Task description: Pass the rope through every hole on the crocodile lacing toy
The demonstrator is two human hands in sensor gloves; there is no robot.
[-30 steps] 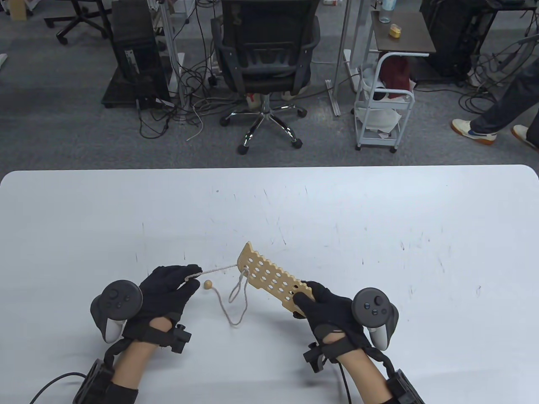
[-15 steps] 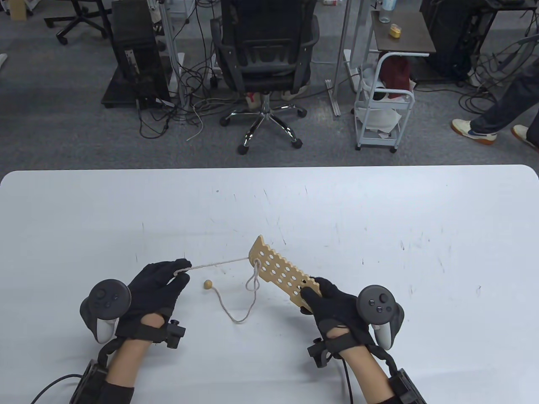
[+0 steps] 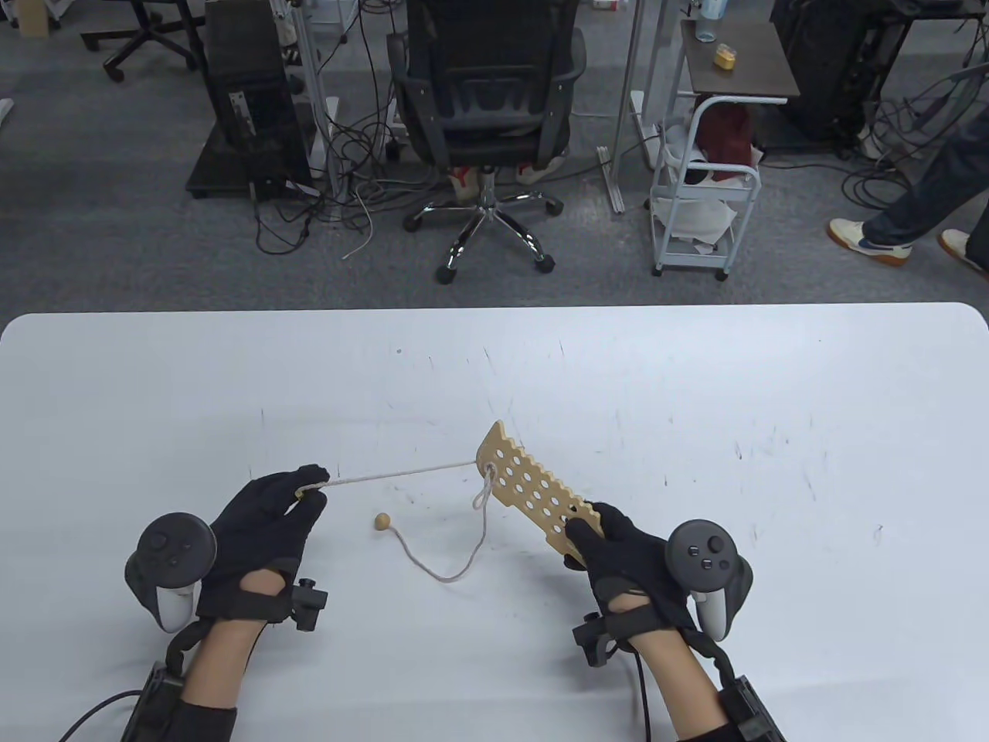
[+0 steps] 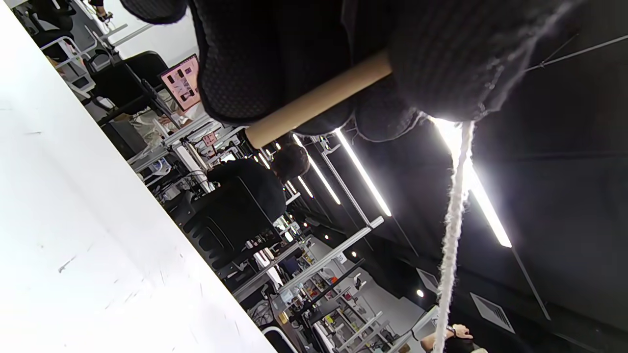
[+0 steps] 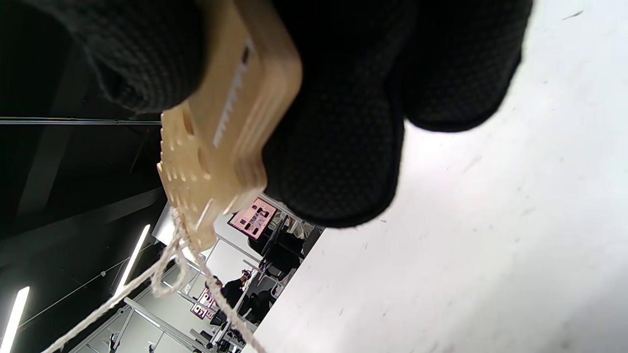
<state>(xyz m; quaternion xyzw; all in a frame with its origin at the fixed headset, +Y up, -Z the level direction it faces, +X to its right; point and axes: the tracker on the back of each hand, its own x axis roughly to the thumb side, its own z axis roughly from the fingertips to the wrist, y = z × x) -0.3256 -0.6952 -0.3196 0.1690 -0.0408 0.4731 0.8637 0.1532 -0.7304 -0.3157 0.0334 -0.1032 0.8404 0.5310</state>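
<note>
The wooden crocodile lacing board [image 3: 533,489] with several holes is lifted off the table, and my right hand [image 3: 599,541] grips its near end. In the right wrist view the board [image 5: 216,147] sits between thumb and fingers. A pale rope [image 3: 402,473] runs taut from a hole at the board's far end leftwards to my left hand [image 3: 309,483], which pinches the rope's wooden needle tip [image 4: 314,100]. Under the board a small loop [image 3: 483,495] hangs, and slack rope [image 3: 452,568] trails across the table to a wooden bead [image 3: 381,522].
The white table [image 3: 695,386] carries only the toy. Beyond its far edge stand an office chair [image 3: 487,100], a white cart [image 3: 703,193] and cables on the floor. A person's legs [image 3: 919,209] are at the far right.
My left hand has drawn the rope leftwards and my right hand has carried the board to the right and further away. The rope is longer and tauter, and the hanging loop has shrunk.
</note>
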